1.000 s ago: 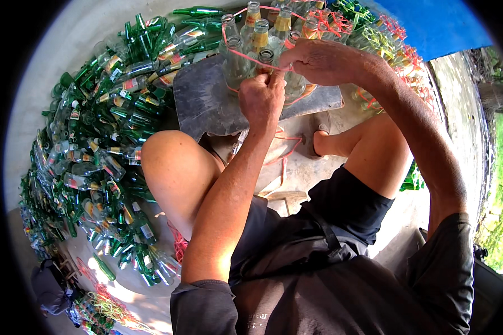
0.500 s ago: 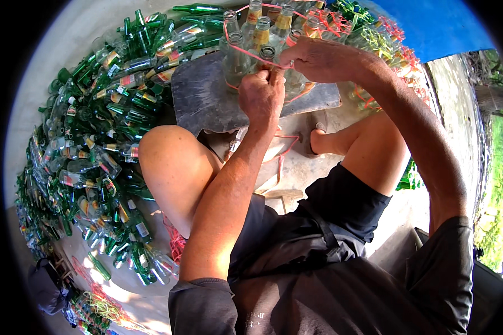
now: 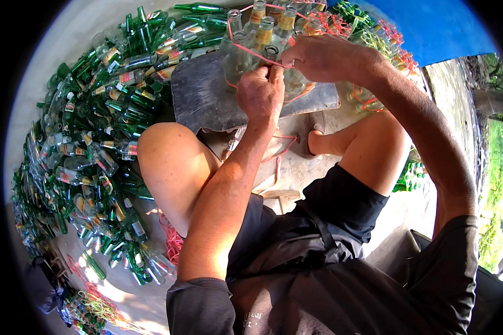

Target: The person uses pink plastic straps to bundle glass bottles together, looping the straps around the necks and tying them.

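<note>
Several clear glass bottles [image 3: 264,37], some with yellow neck labels, stand upright in a cluster on a dark, worn board [image 3: 200,92]. A pink plastic strap [image 3: 254,53] runs round the cluster near the necks, and another turn circles it lower down. My left hand [image 3: 261,94] is closed on the strap at the near side of the bunch, thumb pressed to the fingers beside a bottle mouth. Just to its right, my right hand [image 3: 324,57] is closed with bent fingers on the strap. The exact grip of its fingertips is partly hidden.
A big heap of green and clear bottles [image 3: 89,151] lies to the left. Strapped bottle bundles with red and yellow-green strands [image 3: 377,39] stand at the far right, beside a blue sheet [image 3: 430,28]. Loose pink strap [image 3: 172,240] lies by my left knee.
My right hand and arm have shifted very slightly, and the view has moved a little. Both hands keep their hold on the strap; the bottles stand as before.
</note>
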{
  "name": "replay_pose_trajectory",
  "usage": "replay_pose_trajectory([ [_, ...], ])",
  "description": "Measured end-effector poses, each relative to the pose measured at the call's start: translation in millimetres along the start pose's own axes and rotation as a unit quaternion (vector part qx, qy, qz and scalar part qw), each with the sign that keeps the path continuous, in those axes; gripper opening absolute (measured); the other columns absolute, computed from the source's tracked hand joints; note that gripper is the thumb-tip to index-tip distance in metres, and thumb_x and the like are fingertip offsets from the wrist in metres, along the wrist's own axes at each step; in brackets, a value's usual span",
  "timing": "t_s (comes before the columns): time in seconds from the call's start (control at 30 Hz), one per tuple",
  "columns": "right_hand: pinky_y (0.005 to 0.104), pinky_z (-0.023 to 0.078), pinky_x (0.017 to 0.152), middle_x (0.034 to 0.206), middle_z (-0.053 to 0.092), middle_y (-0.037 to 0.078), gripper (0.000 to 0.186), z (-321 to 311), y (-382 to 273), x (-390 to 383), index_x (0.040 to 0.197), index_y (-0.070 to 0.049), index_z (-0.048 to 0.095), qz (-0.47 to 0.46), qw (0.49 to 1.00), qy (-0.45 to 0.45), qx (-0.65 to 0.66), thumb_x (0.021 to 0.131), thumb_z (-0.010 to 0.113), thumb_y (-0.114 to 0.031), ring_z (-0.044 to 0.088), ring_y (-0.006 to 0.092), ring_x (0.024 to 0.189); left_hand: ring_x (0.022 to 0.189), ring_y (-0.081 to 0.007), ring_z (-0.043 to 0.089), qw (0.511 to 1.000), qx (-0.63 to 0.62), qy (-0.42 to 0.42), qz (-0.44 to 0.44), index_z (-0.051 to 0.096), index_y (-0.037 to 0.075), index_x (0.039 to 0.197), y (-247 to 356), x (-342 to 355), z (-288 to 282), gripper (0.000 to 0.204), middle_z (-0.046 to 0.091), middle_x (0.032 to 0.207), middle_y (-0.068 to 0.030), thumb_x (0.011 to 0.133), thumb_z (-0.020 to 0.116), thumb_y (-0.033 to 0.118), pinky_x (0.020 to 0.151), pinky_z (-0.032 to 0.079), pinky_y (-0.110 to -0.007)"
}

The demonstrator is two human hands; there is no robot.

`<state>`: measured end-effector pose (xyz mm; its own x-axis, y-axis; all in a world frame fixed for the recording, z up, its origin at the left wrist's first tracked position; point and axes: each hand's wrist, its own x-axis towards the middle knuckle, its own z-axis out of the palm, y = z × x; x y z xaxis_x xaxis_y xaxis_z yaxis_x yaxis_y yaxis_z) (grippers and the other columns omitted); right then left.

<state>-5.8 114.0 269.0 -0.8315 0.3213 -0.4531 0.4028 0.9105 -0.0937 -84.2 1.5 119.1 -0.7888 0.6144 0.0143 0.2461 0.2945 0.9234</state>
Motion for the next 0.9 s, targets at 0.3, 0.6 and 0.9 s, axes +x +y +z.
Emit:
replay_pose_trajectory([
  [0.3,0.0482,0.056,0.086,0.12,0.063,0.014,0.042,-8.6,-3.5,10.2,0.128,-0.023,0.069,-0.095,0.964,0.018,-0.249,0.091,0.066,-0.003,0.069,0.034,0.107,0.057,-0.0227,0.062,1.0,-0.026,0.003,0.015,0.079,0.001,0.086,6.8,-3.3,-5.8,0.04,0.069,0.065,-0.0126,0.096,0.076,0.039,0.061,0.047,-0.04],
  [0.6,0.0439,0.057,0.074,0.105,0.069,0.004,0.031,-7.8,25.2,16.0,0.114,-0.019,0.069,-0.19,0.907,0.119,-0.358,0.085,0.073,-0.007,0.073,0.0277,0.094,0.058,-0.0117,0.052,0.995,-0.08,0.007,0.061,0.073,-0.006,0.085,2.2,-2.4,1.2,0.036,0.062,0.061,-0.0074,0.098,0.075,0.028,0.058,0.043,-0.036],
  [0.9,0.0479,0.057,0.076,0.089,0.071,0.01,0.007,-24.3,39.2,19.2,0.09,-0.01,0.068,-0.216,0.92,0.159,-0.286,0.086,0.073,-0.014,0.071,0.0339,0.091,0.061,-0.0118,0.055,0.991,-0.084,0.001,0.104,0.073,-0.007,0.093,3.5,-4.8,-1.5,0.029,0.065,0.066,-0.0097,0.1,0.071,0.022,0.059,0.045,-0.035],
])
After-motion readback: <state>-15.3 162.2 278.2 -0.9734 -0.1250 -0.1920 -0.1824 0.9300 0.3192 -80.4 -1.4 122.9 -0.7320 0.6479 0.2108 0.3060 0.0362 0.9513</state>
